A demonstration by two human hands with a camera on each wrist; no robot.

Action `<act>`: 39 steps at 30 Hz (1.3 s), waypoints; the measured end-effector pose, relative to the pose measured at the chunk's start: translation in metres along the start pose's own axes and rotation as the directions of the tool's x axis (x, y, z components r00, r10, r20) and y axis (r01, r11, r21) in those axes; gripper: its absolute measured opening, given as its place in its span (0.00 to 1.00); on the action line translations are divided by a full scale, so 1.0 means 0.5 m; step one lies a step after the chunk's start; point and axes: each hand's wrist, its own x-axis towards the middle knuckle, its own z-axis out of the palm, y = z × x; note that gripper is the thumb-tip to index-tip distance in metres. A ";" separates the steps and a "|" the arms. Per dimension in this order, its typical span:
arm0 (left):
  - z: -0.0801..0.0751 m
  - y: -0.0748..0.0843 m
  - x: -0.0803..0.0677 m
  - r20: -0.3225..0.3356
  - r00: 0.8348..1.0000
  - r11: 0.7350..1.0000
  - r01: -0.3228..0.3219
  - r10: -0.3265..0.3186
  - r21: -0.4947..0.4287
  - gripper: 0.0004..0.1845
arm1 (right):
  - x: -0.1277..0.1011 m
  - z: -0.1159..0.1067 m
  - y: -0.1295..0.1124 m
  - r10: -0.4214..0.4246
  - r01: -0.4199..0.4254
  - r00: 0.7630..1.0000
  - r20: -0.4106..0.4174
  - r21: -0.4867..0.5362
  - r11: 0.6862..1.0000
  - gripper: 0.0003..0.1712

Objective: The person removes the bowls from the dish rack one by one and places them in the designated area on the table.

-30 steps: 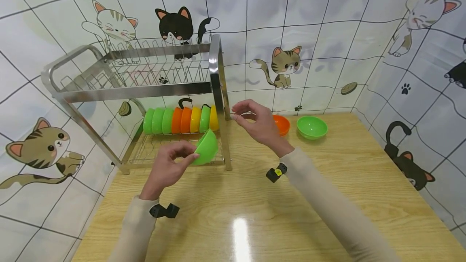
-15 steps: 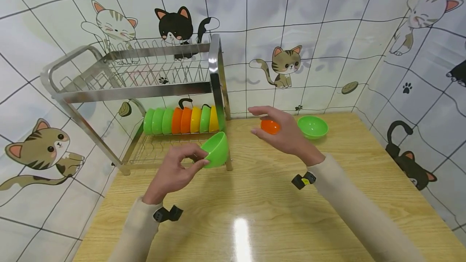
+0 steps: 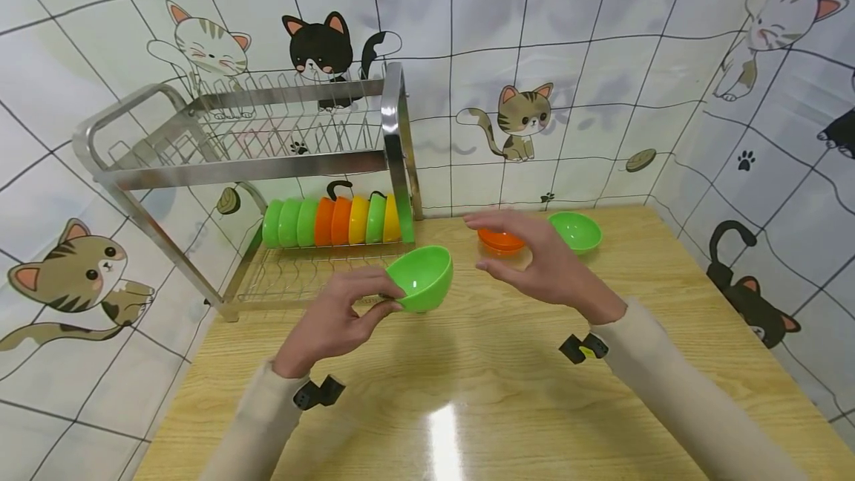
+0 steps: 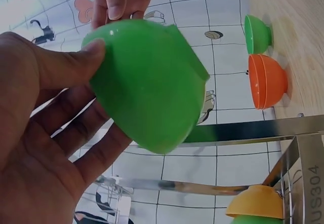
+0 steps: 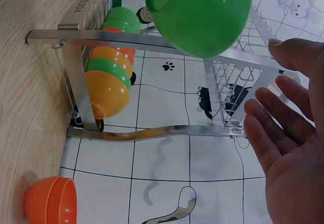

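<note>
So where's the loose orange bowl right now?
In the head view the orange bowl sits on the table, right of the dish rack, beside a green bowl, behind the right hand.

Open R hand [image 5: 288,148] near green bowl [image 5: 202,13] (rack [image 5: 152,39] behind).

A home kitchen corner: a steel dish rack [image 3: 254,162] holding coloured bowls [image 3: 330,220] stands on a wooden countertop [image 3: 508,392], with cat-patterned wall tiles [image 3: 601,58] behind the rack.
</note>
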 end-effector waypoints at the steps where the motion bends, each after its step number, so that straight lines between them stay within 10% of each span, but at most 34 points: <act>1: 0.002 0.001 0.002 0.004 1.000 1.000 -0.012 0.012 0.002 0.08 | -0.003 -0.001 -0.002 -0.008 0.008 1.000 0.008 -0.003 1.000 0.33; 10: 0.020 0.015 0.024 0.040 0.985 0.982 -0.171 0.168 0.076 0.07 | -0.024 -0.012 -0.016 -0.076 0.080 0.992 0.102 -0.033 0.996 0.30; 20: 0.039 0.025 0.052 0.158 0.913 0.878 -0.405 0.376 0.254 0.08 | -0.039 -0.012 -0.036 -0.260 0.271 0.940 0.222 -0.020 0.962 0.17; 39: 0.072 0.015 0.058 0.189 0.891 0.821 -0.455 0.414 0.346 0.08 | -0.056 0.009 -0.034 -0.341 0.400 0.895 0.287 -0.180 0.899 0.06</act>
